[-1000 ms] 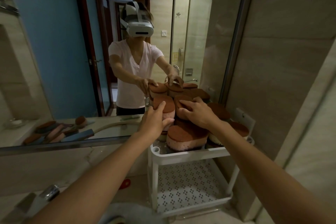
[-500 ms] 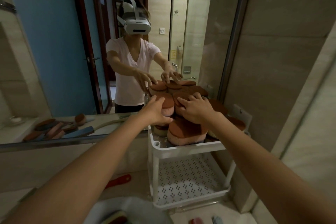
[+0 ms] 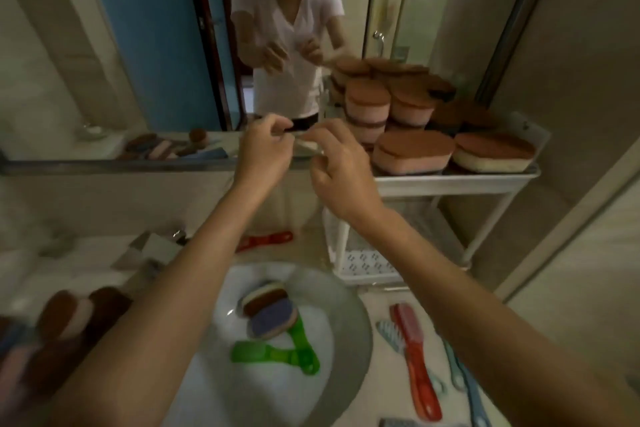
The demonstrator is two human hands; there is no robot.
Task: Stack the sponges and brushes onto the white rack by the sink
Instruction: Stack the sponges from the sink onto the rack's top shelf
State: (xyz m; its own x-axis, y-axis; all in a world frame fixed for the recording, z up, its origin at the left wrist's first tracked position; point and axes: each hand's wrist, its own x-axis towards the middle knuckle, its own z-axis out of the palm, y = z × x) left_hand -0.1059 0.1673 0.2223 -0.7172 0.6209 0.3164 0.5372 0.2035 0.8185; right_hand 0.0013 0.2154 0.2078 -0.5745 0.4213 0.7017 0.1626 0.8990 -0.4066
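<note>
Here, the left hand (image 3: pixel 263 152) and the right hand (image 3: pixel 341 170) hang before the mirror (image 3: pixel 156 45), fingers loosely curled, gripping nothing. To their right, the white rack (image 3: pixel 450 180) carries oval brown-topped sponges (image 3: pixel 412 152) on its top shelf: 2 in front, more piled behind, the count blurred. In the round sink (image 3: pixel 349 340) lie 2 more sponges and 2 green plastic brushes (image 3: pixel 273 355). 1 red brush (image 3: pixel 414 360) lies on the pale counter (image 3: pixel 384 392).

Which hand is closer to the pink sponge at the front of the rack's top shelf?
Right. The right hand hovers just left of the pink sponge, not touching; the left hand is farther left, beyond the right one.
</note>
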